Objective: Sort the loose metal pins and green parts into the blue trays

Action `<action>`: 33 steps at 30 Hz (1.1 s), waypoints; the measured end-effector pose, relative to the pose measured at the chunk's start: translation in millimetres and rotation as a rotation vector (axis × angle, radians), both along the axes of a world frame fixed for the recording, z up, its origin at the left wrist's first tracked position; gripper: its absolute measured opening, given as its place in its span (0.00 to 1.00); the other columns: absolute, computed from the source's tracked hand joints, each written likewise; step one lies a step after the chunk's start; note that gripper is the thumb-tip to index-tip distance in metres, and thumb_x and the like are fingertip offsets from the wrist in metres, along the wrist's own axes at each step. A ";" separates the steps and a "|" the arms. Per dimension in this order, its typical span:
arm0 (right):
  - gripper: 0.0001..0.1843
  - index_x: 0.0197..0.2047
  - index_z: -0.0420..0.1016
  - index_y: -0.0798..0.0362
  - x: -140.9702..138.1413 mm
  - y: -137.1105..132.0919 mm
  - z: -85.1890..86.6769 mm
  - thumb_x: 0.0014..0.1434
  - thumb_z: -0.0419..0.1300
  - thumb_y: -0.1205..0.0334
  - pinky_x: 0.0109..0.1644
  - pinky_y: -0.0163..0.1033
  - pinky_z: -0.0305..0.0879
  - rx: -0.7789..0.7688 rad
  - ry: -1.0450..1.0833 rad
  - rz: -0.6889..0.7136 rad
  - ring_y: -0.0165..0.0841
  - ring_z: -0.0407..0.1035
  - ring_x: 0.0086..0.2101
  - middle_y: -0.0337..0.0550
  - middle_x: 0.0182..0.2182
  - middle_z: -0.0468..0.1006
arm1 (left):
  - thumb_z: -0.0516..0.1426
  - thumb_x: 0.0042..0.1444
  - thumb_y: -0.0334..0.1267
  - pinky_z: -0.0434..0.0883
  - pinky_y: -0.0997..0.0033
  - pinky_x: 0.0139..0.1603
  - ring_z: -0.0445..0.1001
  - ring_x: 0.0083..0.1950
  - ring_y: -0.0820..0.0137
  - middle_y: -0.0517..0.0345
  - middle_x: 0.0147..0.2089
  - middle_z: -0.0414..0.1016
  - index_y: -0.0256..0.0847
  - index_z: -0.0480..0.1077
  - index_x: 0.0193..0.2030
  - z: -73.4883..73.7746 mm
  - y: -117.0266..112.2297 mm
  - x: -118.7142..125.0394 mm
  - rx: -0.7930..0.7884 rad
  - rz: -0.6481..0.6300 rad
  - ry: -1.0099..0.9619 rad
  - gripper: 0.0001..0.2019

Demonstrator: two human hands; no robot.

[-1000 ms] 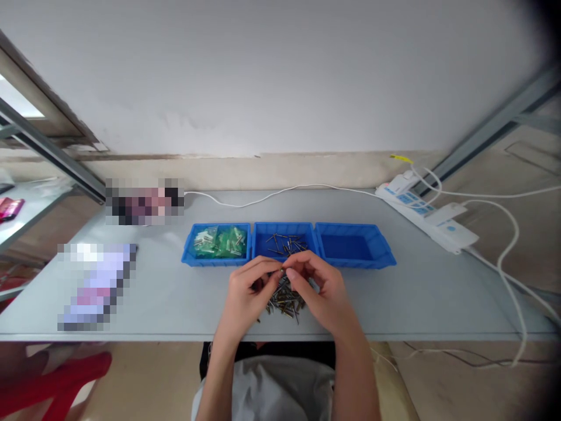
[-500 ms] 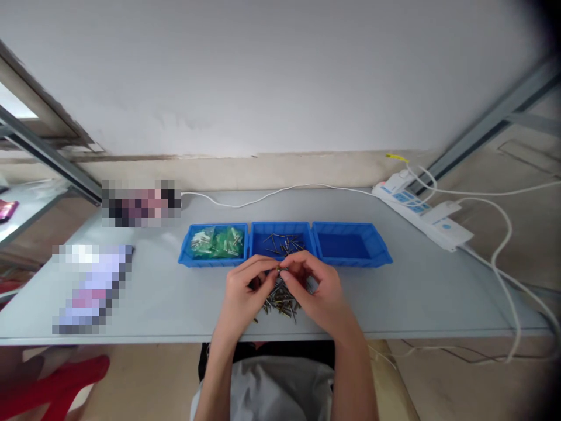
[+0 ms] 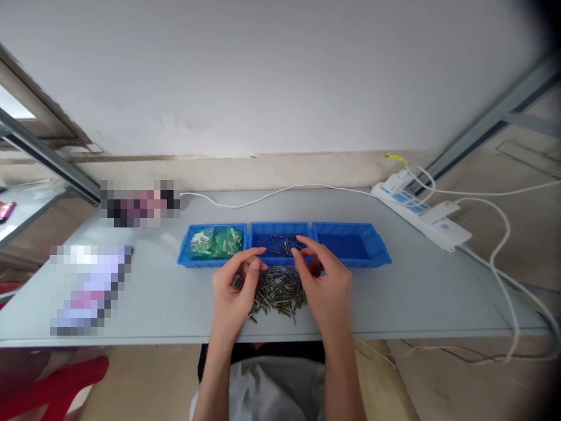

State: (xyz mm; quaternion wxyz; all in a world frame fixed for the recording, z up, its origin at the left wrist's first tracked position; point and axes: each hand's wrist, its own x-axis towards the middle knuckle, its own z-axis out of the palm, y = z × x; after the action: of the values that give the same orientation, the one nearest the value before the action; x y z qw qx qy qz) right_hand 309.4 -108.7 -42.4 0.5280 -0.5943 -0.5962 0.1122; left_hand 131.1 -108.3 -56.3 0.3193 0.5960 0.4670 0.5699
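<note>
My left hand (image 3: 234, 289): loosely curled in front of the middle bin (image 3: 280, 225); if it pinches something, I cannot tell.
My right hand (image 3: 326, 280): fingers spread at the bin's front edge.
Pins (image 3: 274, 289): a heap before the bin, between my hands.
Handling: I think light, stiff and slippery; best pinched at mid-shaft.

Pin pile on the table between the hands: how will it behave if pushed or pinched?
The pile of pins is loose, so a push would probably scatter it rather than slide it whole. Each pin looks thin, round and metallic: likely stiff, light, apt to roll on the smooth table. Shiny shanks may slip from a pinch.
</note>
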 end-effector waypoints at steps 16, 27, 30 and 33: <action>0.10 0.46 0.88 0.46 1.6 -11.2 6.3 0.63 0.70 0.69 0.34 0.36 0.59 -0.683 -0.242 0.464 0.30 0.68 0.27 0.34 0.27 0.80 | 0.61 0.74 0.45 0.66 0.76 0.27 0.67 0.25 0.75 0.60 0.26 0.77 0.41 0.84 0.43 -0.1 -2.2 -4.6 -0.015 0.134 -0.221 0.14; 0.05 0.38 0.82 0.48 17.1 -13.8 1.2 0.66 0.65 0.66 0.31 0.36 0.60 -0.473 -0.113 0.445 0.30 0.67 0.25 0.33 0.25 0.76 | 0.60 0.75 0.45 0.66 0.76 0.28 0.69 0.25 0.74 0.60 0.27 0.78 0.41 0.83 0.43 0.4 -2.7 -4.9 -0.036 0.103 -0.181 0.14; 0.05 0.39 0.82 0.47 16.9 -14.9 7.0 0.69 0.65 0.60 0.31 0.36 0.62 -0.328 -0.002 0.360 0.30 0.67 0.25 0.33 0.25 0.75 | 0.59 0.75 0.44 0.67 0.76 0.30 0.71 0.26 0.74 0.61 0.27 0.79 0.42 0.83 0.42 2.0 -2.9 -4.4 -0.043 0.054 -0.126 0.13; 0.07 0.39 0.82 0.47 9.3 -15.4 14.2 0.70 0.65 0.58 0.31 0.35 0.65 -0.196 0.115 0.297 0.30 0.68 0.25 0.34 0.25 0.76 | 0.61 0.73 0.42 0.67 0.75 0.30 0.72 0.26 0.74 0.61 0.28 0.80 0.42 0.84 0.43 4.7 -3.4 -2.5 -0.074 -0.073 -0.023 0.11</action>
State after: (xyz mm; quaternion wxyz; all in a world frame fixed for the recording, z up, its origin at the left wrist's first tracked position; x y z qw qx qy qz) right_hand 318.7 -124.1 -28.3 0.4783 -0.5409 -0.6325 0.2803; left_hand 128.6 -111.7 -51.6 0.3668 0.5939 0.4619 0.5471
